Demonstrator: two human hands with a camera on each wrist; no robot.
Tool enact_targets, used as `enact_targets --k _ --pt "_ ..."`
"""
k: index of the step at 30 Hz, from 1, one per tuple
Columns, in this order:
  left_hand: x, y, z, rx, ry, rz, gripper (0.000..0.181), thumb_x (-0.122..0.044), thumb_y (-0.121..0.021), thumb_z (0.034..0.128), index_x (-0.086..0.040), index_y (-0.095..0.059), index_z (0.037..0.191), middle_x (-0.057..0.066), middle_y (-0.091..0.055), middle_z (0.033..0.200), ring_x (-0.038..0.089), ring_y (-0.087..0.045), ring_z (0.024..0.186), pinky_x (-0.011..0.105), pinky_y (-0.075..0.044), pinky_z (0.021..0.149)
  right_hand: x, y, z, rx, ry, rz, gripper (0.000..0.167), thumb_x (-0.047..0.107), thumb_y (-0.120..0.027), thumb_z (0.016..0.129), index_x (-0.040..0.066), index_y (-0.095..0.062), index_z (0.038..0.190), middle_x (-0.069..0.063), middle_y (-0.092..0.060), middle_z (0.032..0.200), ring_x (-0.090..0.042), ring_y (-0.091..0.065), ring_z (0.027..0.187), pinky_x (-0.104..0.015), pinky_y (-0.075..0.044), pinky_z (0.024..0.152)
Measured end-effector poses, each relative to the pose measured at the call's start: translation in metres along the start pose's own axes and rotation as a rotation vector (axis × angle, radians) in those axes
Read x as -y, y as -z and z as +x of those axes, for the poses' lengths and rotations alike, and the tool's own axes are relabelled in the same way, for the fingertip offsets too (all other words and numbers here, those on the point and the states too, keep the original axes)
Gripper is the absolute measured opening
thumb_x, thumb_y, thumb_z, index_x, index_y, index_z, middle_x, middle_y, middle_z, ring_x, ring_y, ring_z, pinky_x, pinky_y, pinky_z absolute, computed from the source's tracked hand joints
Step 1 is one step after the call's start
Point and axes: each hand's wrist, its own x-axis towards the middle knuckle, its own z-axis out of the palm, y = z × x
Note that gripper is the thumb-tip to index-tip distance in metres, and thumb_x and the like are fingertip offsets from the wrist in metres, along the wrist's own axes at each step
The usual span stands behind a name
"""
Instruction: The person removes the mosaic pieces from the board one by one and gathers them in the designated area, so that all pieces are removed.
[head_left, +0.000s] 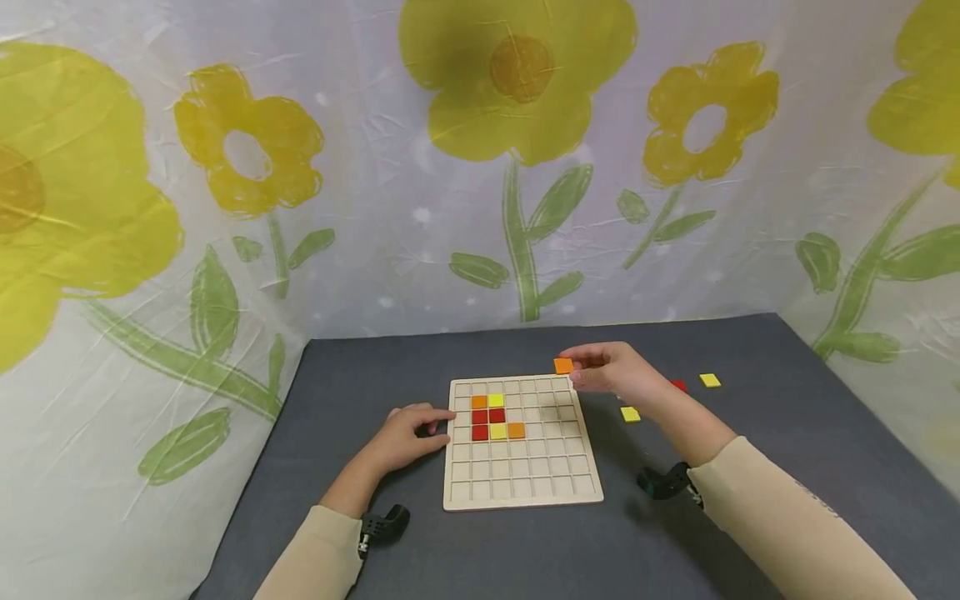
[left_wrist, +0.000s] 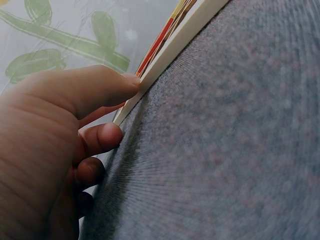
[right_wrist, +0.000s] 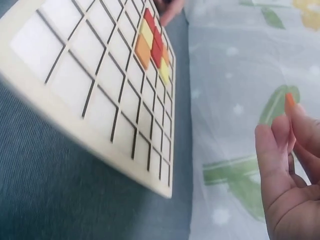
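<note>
A square wooden grid board (head_left: 522, 503) lies flat on the dark cloth. Several red, yellow and orange tiles (head_left: 496, 415) fill adjoining cells in its upper left part. With thumb and fingertips, my right hand (head_left: 609, 372) pinches an orange square tile (head_left: 563, 366) above the board's far right corner. In the right wrist view only the edge of that orange tile (right_wrist: 290, 100) shows between the fingers. My left hand (head_left: 405, 436) rests at the board's left edge, thumb and index finger touching it. The left wrist view has the thumb (left_wrist: 112, 85) against the board's side (left_wrist: 165, 60).
Right of the board, partly behind my right arm, lie loose tiles: a yellow one (head_left: 630, 414), a red one (head_left: 679, 385) and another yellow one (head_left: 709, 380). Behind the dark table (head_left: 375, 367) hangs a flower-printed curtain (head_left: 360, 275).
</note>
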Motion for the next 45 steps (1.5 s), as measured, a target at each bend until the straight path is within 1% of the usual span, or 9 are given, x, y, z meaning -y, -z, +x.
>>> enact_targets --k 9,18,22,25,30,34,41,44,45 --pt "0.000 0.003 -0.001 0.005 0.019 -0.006 0.037 -0.027 -0.079 0.0910 -0.021 -0.074 0.127 -0.005 -0.051 0.079 0.013 -0.047 0.075 0.043 -0.025 0.082 -0.007 0.023 -0.018 -0.020 -0.017 -0.023 0.050 0.012 -0.069 0.099 0.002 -0.055 0.146 -0.019 -0.059 0.139 -0.027 -0.067 0.115 -0.051 -0.046 0.103" --pt "0.004 0.003 -0.003 -0.010 -0.009 -0.005 0.036 -0.028 -0.079 0.0911 -0.021 -0.075 0.126 -0.005 -0.051 0.079 0.013 -0.047 0.074 0.043 -0.025 0.080 -0.017 0.049 -0.038 -0.059 -0.005 -0.029 0.054 0.013 -0.065 0.102 -0.005 -0.048 0.150 -0.025 -0.053 0.143 -0.030 -0.064 0.119 -0.041 -0.050 0.100" --pt "0.005 0.003 -0.004 -0.018 -0.015 -0.006 0.036 -0.027 -0.080 0.0907 -0.020 -0.075 0.126 -0.004 -0.051 0.078 0.013 -0.047 0.073 0.043 -0.025 0.080 -0.024 0.060 -0.047 -0.085 -0.009 -0.076 0.054 0.016 -0.065 0.102 -0.002 -0.048 0.151 -0.016 -0.062 0.111 -0.024 -0.060 0.090 -0.032 -0.053 0.088" --pt "0.006 0.003 -0.005 -0.014 -0.006 -0.006 0.036 -0.027 -0.080 0.0907 -0.021 -0.075 0.126 -0.004 -0.051 0.078 0.013 -0.047 0.074 0.043 -0.025 0.080 -0.032 0.067 -0.053 -0.100 -0.012 -0.081 0.053 0.015 -0.063 0.104 -0.003 -0.047 0.151 -0.008 -0.048 0.085 -0.026 -0.043 0.071 -0.036 -0.046 0.076" --pt "0.004 0.002 -0.005 -0.009 -0.003 -0.013 0.037 -0.028 -0.080 0.0909 -0.021 -0.075 0.127 -0.003 -0.052 0.078 0.015 -0.048 0.074 0.043 -0.025 0.080 -0.046 0.078 -0.061 -0.115 -0.032 -0.066 0.052 0.015 -0.061 0.105 -0.002 -0.046 0.152 -0.004 -0.041 0.079 -0.021 -0.034 0.063 -0.040 -0.042 0.075" --pt "0.002 0.002 -0.004 -0.007 -0.001 -0.017 0.037 -0.028 -0.080 0.0911 -0.022 -0.075 0.127 -0.004 -0.051 0.078 0.015 -0.048 0.074 0.043 -0.025 0.080 -0.056 0.084 -0.067 -0.123 -0.048 -0.060 0.053 0.016 -0.059 0.106 -0.001 -0.044 0.153 -0.007 -0.045 0.087 -0.020 -0.031 0.059 -0.041 -0.040 0.070" --pt "0.000 0.001 -0.001 -0.003 -0.008 -0.019 0.036 -0.027 -0.080 0.0912 -0.021 -0.075 0.126 -0.004 -0.051 0.078 0.014 -0.047 0.074 0.043 -0.024 0.080 -0.078 0.092 -0.071 -0.151 -0.107 -0.115 0.054 0.018 -0.060 0.105 -0.001 -0.044 0.154 -0.026 -0.050 0.142 -0.017 -0.028 0.055 -0.036 -0.032 0.056" --pt "0.000 0.001 0.000 -0.004 -0.010 -0.015 0.036 -0.027 -0.080 0.0911 -0.022 -0.075 0.126 -0.005 -0.050 0.078 0.013 -0.046 0.073 0.043 -0.025 0.079 -0.085 0.094 -0.071 -0.155 -0.132 -0.138 0.053 0.015 -0.059 0.106 -0.002 -0.044 0.153 -0.025 -0.053 0.140 -0.015 -0.026 0.054 -0.034 -0.031 0.054" --pt "0.000 0.000 0.000 -0.005 -0.010 -0.013 0.035 -0.027 -0.080 0.0911 -0.022 -0.075 0.126 -0.005 -0.050 0.078 0.013 -0.046 0.073 0.043 -0.025 0.079 -0.087 0.095 -0.071 -0.156 -0.145 -0.146 0.053 0.015 -0.059 0.105 -0.003 -0.044 0.153 -0.023 -0.061 0.126 -0.015 -0.026 0.053 -0.033 -0.031 0.053"
